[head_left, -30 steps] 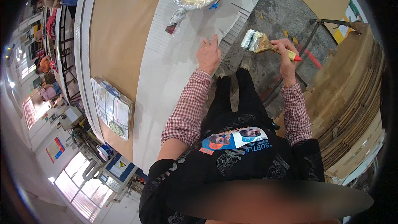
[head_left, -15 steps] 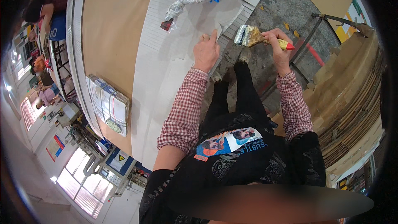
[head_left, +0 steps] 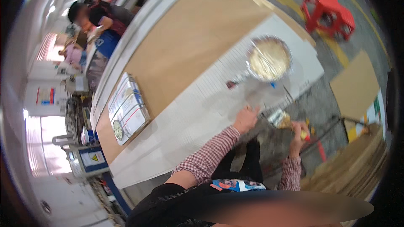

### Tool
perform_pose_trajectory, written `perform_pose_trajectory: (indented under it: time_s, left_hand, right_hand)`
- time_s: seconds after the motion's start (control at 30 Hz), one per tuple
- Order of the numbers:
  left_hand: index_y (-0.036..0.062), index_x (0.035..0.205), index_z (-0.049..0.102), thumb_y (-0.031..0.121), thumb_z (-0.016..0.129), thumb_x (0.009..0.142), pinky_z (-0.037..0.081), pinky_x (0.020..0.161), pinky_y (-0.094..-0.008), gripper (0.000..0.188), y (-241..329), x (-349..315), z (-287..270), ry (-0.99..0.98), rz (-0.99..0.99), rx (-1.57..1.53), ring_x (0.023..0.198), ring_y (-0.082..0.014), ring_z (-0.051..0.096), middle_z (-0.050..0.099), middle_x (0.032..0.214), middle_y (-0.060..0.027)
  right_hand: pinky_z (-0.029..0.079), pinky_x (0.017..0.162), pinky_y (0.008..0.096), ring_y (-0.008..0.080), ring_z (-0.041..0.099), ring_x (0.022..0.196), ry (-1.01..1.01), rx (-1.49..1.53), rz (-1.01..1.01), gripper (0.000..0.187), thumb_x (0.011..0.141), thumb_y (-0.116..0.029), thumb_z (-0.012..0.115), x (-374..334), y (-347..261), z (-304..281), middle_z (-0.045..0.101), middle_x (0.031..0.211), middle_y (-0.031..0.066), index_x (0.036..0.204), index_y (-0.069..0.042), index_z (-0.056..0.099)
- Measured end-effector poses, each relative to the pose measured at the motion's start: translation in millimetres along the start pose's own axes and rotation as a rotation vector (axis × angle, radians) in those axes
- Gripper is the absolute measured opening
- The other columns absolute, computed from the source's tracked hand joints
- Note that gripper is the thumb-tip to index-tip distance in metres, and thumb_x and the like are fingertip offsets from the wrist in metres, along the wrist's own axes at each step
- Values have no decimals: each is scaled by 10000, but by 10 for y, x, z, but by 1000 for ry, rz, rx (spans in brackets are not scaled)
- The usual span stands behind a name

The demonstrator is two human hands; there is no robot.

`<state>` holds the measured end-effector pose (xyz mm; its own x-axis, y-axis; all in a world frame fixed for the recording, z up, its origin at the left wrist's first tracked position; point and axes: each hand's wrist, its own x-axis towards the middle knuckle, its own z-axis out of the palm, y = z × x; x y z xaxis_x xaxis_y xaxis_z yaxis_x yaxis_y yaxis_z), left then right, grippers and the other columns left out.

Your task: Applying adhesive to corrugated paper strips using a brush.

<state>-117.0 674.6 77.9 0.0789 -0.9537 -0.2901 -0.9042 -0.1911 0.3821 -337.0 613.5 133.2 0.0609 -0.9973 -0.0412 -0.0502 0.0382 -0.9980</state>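
My right hand (head_left: 299, 131) grips a paintbrush (head_left: 285, 122) by its yellow handle with a red end. The wide bristles point left and look coated with pale stuff. At the near edge of a white sheet (head_left: 181, 130) on the table rests my left hand (head_left: 245, 119), with its index finger stretched out and the other fingers partly curled. Blur hides whether it touches the sheet's edge. Beyond the hands, a round bowl (head_left: 250, 69) wrapped in clear plastic holds cream-coloured paste (head_left: 269, 61). Its gathered plastic sticks out to the left, with a dark red bit at the end.
A strapped stack of printed sheets (head_left: 128, 109) lies on the brown board (head_left: 176, 54) at left. To the right stand piled brown cardboard sheets (head_left: 345, 172) and a metal bar. Red stools (head_left: 326, 10) are at the far right. A co-worker (head_left: 101, 25) stands across the table.
The view has swung and tilted, showing more of the table's far side, the whole bowl and the red stools. My right hand keeps the paintbrush; my left stays by the sheet's edge.
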Motion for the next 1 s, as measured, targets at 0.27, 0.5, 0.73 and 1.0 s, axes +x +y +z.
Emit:
perform_pose_trajectory:
  time_s: [0.27, 0.5, 0.73, 1.0]
  left_hand:
    - [34, 1161, 493, 144, 526, 741, 480, 664, -436, 435, -40, 62, -113, 56, 53, -55, 806, -355, 562, 568, 858, -219]
    - [34, 1172, 489, 145, 548, 711, 484, 662, -432, 478, -63, -28, -39, 51, -29, -34, 809, -357, 564, 571, 867, -227]
    - [21, 1182, 481, 149, 548, 723, 475, 664, -437, 481, -52, 135, -20, 74, 50, -55, 824, -377, 549, 557, 871, -258]
    - [35, 1192, 474, 155, 540, 747, 465, 710, -451, 466, -68, 79, -135, 93, 32, -48, 848, -366, 552, 564, 867, -242]
  right_hand:
    - [429, 703, 267, 133, 538, 726, -34, 17, -79, 189, 868, -93, 486, 75, 36, 14, 589, 773, 60, 725, 14, 549]
    - [422, 694, 257, 122, 530, 739, -51, -37, -47, 173, 860, -61, 477, 54, -128, 102, 576, 741, 37, 731, 11, 568]
    - [434, 689, 274, 140, 543, 749, -34, -20, -49, 182, 885, -102, 450, 96, 102, -98, 601, 812, 69, 769, -3, 549]
    - [437, 654, 271, 129, 528, 715, -45, 60, -26, 181, 873, -104, 460, 117, -99, -16, 602, 806, 63, 746, -5, 542]
